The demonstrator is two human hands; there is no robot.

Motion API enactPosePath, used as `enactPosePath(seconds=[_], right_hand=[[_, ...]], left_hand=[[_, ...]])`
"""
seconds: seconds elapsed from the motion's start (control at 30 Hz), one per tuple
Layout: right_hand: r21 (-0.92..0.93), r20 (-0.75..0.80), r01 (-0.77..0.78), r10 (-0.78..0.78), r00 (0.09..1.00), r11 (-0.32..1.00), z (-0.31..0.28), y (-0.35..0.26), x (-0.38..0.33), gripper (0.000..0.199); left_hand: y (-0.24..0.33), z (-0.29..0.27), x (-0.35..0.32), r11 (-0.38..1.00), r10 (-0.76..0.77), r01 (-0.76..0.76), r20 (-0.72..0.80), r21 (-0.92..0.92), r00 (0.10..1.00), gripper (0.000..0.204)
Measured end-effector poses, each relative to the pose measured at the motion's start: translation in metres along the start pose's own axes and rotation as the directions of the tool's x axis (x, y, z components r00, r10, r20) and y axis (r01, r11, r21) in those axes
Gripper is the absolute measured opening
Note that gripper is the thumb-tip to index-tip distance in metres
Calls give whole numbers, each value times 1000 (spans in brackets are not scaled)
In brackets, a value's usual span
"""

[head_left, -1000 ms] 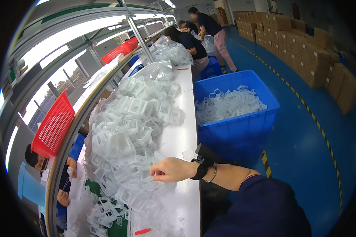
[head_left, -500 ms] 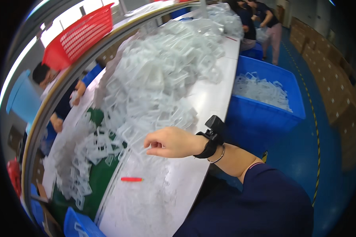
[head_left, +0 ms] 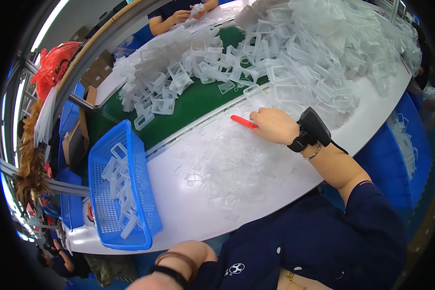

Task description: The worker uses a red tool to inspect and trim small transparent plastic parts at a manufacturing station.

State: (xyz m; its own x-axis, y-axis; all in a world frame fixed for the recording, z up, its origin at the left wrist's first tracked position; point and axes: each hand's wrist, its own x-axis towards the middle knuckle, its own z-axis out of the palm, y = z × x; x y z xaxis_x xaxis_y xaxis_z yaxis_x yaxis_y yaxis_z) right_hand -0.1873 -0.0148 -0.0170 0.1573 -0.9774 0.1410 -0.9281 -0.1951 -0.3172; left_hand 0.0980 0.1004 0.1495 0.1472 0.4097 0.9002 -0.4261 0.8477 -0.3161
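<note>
My right hand (head_left: 275,125) reaches over the white tabletop (head_left: 179,203), fingers curled in at the near right end of a slim red pen-like tool (head_left: 243,121). The tool's exact kind is not clear. Small clear plastic scraps (head_left: 237,166) are scattered below that hand. Beyond it rises a large heap of clear plastic frames (head_left: 314,58). My left hand (head_left: 152,282) is at the bottom edge, past a black wrist strap; its fingers are cut off from view.
A blue basket (head_left: 150,208) with several plastic frames stands on the left. More frames lie on the green belt (head_left: 198,104). Across it, another person's hands (head_left: 181,17) handle a clear piece. A big blue bin (head_left: 382,159) stands at the right.
The view has swung left, bringing the blue basket and my left arm into sight. My right hand has come to the red tool, which lay apart from it before.
</note>
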Motion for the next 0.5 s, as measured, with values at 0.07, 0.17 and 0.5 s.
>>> enactPosePath(seconds=[0.07, 0.17, 0.5], right_hand=[[-5, 56, -63, 63, 996, 998, 12, 4, 6, 20], [41, 131, -74, 68, 989, 996, 13, 17, 3, 18], [10, -101, 81, -79, 992, 997, 4, -2, -29, 13]], left_hand=[[-28, 7, -41, 970, -214, 192, 147, 150, 966, 25], [-54, 89, -120, 580, -801, 787, 319, 209, 506, 17], [-96, 191, -316, 690, -283, 686, 958, 230, -37, 25]])
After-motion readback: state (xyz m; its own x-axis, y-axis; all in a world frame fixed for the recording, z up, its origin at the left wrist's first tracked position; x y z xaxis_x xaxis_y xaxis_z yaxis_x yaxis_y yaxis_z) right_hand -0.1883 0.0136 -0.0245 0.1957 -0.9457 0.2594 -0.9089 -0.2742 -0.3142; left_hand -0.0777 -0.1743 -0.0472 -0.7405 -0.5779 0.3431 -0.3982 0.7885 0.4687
